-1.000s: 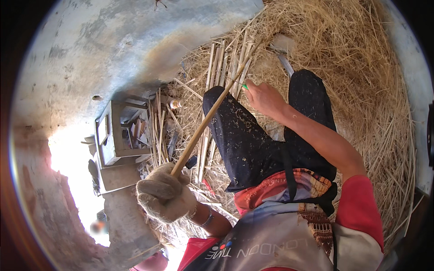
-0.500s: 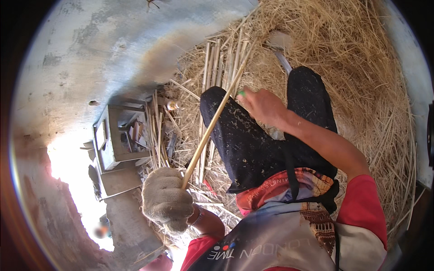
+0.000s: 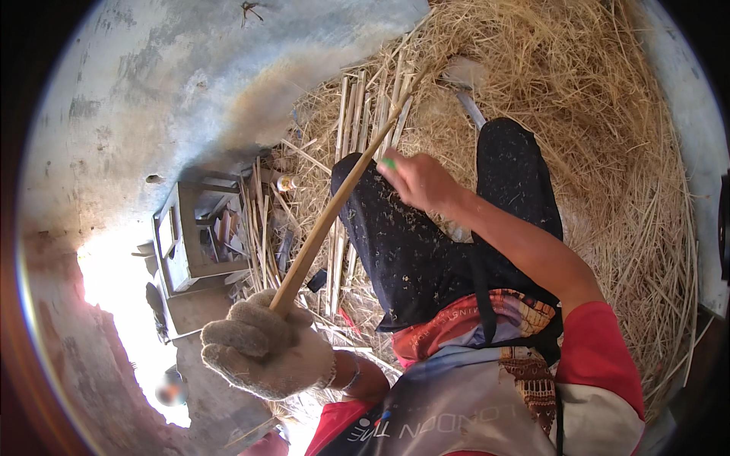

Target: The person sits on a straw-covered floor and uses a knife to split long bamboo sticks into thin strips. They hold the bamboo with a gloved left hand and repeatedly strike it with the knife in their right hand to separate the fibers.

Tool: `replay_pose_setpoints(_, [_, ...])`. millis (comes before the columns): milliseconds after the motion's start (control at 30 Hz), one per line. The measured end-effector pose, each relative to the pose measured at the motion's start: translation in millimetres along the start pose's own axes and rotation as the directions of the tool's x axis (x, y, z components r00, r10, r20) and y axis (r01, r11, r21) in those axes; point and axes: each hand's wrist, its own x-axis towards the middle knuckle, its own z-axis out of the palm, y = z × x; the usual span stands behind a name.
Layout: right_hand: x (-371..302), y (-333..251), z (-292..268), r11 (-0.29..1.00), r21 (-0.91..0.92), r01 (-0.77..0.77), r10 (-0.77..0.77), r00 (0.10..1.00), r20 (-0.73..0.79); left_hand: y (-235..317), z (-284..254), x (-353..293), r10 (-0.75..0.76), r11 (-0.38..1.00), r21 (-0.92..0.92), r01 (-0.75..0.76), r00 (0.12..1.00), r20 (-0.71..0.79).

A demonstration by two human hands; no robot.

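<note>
From twelve to four o'clock, straw (image 3: 578,99) spreads widely; the long wooden strip (image 3: 327,224) slants over the left knee (image 3: 344,173), its axis pointing to one o'clock from the gloved left hand (image 3: 266,347), which is wrapped round its lower end. The bare right hand (image 3: 423,182), nearer the strip's middle and at its three o'clock, grips a small green object (image 3: 389,163), contact with the strip unclear

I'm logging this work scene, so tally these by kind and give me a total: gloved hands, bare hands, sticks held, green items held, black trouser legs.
Gloved hands: 1, the left hand
Bare hands: 1, the right hand
Sticks held: 1, the long stick
Green items held: 1, the green item
Black trouser legs: 2
Total: 6
</note>
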Motion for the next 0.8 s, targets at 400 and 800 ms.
replay_pose_setpoints(400, [7.8, 63.9, -16.8, 0.958, -0.23, -0.168, 0.173, 0.985, -0.002, 8.1, 28.3, -5.1, -0.021, 0.979, 0.195, 0.052, 0.988, -0.155])
replay_pose_setpoints(800, [-15.4, -28.4, -45.1, 0.938, -0.294, -0.184, 0.242, 0.955, 0.171, -15.6, -0.1, 41.0, 0.508, 0.86, -0.473, -0.19, 0.398, 0.764])
